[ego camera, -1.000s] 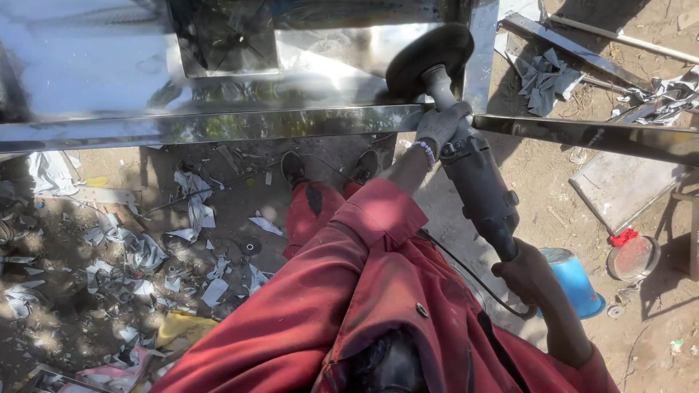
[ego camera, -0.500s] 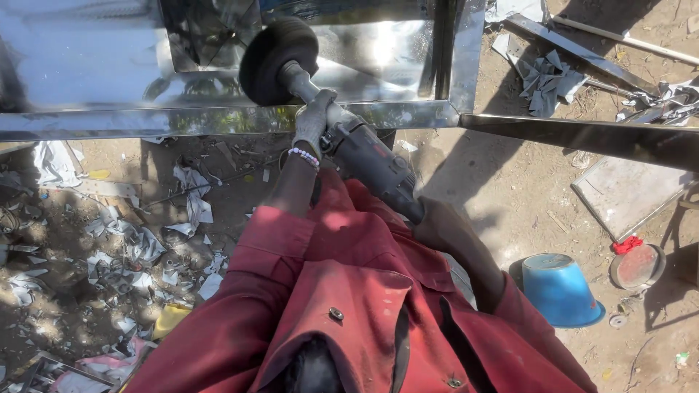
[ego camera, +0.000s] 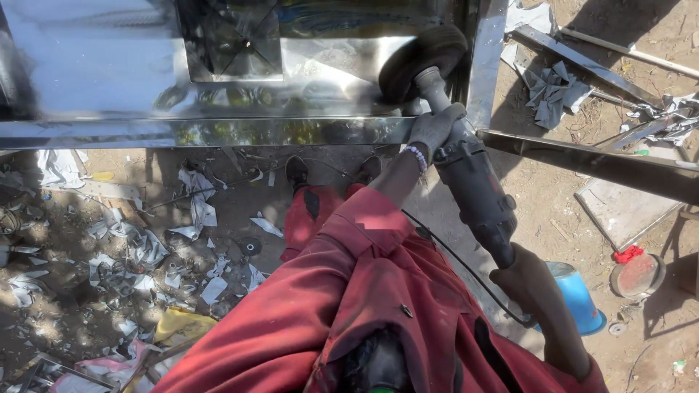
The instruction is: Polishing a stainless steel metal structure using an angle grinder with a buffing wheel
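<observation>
The left hand (ego camera: 435, 129), fingers curled tight, grips the polisher (ego camera: 473, 189) near its head — the right hand (ego camera: 526, 280) wraps the rear handle — its wheel (ego camera: 422, 60) pressed against the shiny steel frame (ego camera: 218, 131).

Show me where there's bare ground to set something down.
Bare dirt lies right of the blue bucket, below the flat slab. Left of the red trousers, metal scraps crowd the ground. Both hands hold the polisher.
</observation>
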